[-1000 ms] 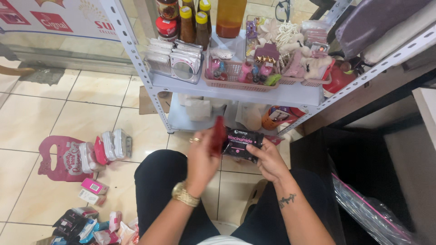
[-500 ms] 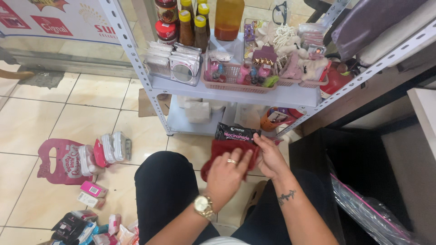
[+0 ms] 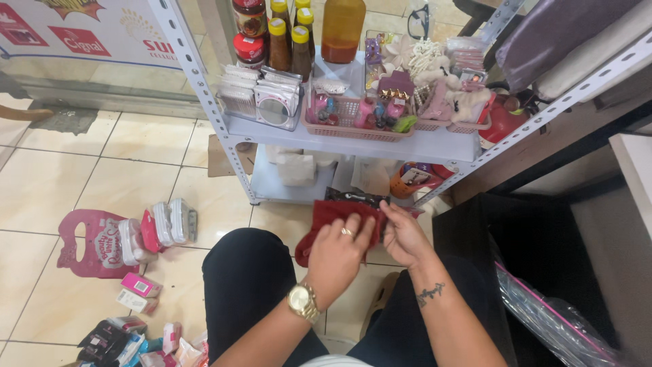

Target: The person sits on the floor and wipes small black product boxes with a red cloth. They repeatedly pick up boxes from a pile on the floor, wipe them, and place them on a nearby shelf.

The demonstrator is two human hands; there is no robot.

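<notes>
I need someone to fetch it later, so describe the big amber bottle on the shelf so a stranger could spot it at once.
Start at the grey metal shelf rack in front of the seated person. On its upper shelf, behind the pink basket of small items, stands the amber bottle. It is wider than the yellow-capped sauce bottles to its left, clear, and filled with orange-brown liquid.

red cloth: lower part covered by both hands
dark packet: mostly hidden behind the cloth
bottles: tops cut off
lower shelf: contents unclear
</notes>
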